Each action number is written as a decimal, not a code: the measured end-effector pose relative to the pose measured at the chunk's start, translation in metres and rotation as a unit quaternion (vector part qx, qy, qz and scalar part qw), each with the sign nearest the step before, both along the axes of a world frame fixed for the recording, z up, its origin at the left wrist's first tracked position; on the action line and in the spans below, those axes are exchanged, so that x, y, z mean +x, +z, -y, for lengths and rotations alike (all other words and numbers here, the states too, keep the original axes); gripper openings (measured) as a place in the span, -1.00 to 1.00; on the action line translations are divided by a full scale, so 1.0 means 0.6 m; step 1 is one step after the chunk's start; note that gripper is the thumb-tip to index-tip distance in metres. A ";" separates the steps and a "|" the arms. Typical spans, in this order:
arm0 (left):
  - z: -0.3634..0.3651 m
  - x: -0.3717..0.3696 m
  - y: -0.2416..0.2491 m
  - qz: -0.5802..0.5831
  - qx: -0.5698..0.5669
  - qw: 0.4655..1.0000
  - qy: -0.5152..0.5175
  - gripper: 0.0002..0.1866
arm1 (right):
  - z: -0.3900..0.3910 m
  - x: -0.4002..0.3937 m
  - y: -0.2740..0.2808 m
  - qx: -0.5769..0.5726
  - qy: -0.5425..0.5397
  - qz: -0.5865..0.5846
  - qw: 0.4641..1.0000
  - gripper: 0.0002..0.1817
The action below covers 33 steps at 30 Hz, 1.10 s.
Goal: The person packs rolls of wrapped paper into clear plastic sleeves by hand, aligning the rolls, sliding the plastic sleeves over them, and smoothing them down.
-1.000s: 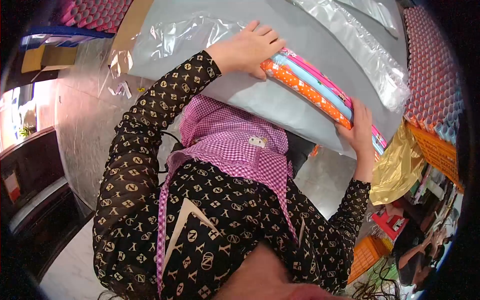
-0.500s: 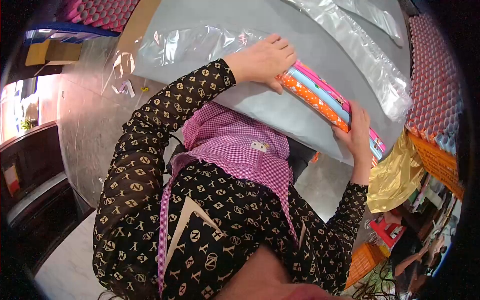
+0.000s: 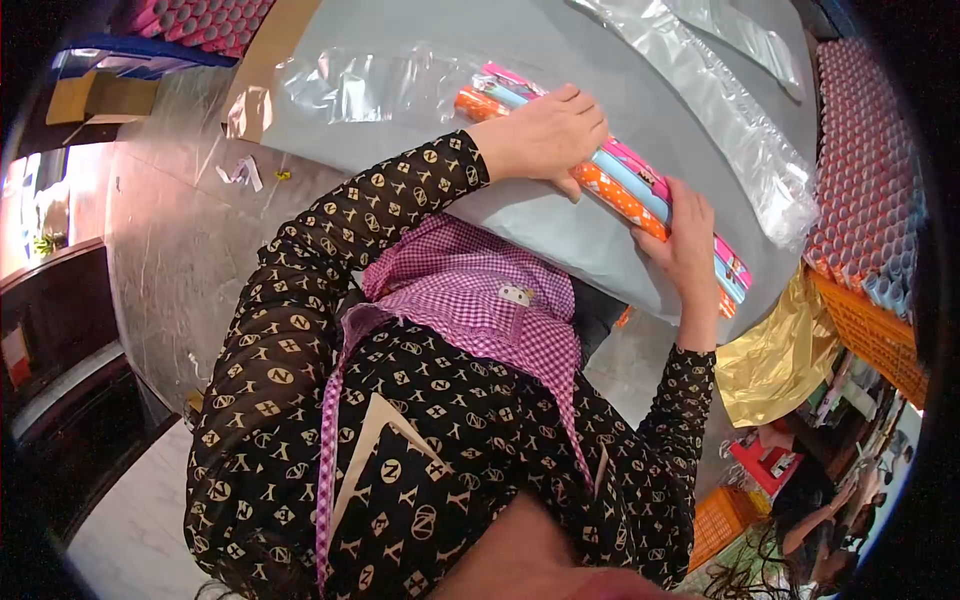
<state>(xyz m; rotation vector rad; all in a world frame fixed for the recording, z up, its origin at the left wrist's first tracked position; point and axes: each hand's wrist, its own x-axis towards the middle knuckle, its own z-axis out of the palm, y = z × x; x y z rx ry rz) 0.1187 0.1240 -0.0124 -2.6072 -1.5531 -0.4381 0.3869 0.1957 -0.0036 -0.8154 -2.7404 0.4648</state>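
Note:
A bundle of several patterned wrapping paper rolls [image 3: 628, 180], orange with white dots, light blue and pink, lies slanted across the grey tabletop [image 3: 520, 220]. Near its left end, my left hand [image 3: 550, 132] is wrapped over the top, thumb on the near side. My right hand [image 3: 683, 240] grips the bundle closer to the right end, fingers on the far side and thumb at the orange roll. A clear plastic sleeve [image 3: 360, 88] stretches left from the bundle, and the rolls' left ends overlap its opening.
More clear plastic sleeves [image 3: 715, 110] lie at the back right. Stacked rolls [image 3: 865, 170] fill an orange crate [image 3: 875, 330] on the right, beside gold sheeting [image 3: 775, 350]. Pink rolls [image 3: 205, 25] stand back left. Paper scraps [image 3: 240, 173] lie on the floor.
The bundle has slid left, its left ends now showing past my left hand at the clear sleeve. My right hand has moved left and slightly down with it; my left hand has shifted slightly right.

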 end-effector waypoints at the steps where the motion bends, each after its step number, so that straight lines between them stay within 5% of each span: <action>1: 0.001 -0.001 0.002 -0.001 0.006 1.000 -0.003 -0.27 | 0.000 -0.011 0.000 -0.003 0.007 -0.004 1.000 -0.18; 16: 0.009 -0.017 0.009 0.024 -0.032 0.999 0.019 -0.20 | 0.023 -0.114 0.009 -0.007 0.027 -0.025 0.999 -0.08; 24: 0.027 -0.022 0.016 0.034 -0.051 0.998 0.033 -0.11 | -0.004 0.014 0.018 0.012 0.029 0.049 0.998 0.10; 27: 0.023 -0.022 0.009 0.065 -0.017 0.997 0.027 -0.21 | -0.002 0.064 0.023 0.005 -0.029 0.053 0.998 0.06; 33: 0.036 -0.020 0.043 0.012 -0.062 0.998 0.026 0.08 | -0.008 0.089 0.006 0.017 -0.039 0.044 0.998 0.01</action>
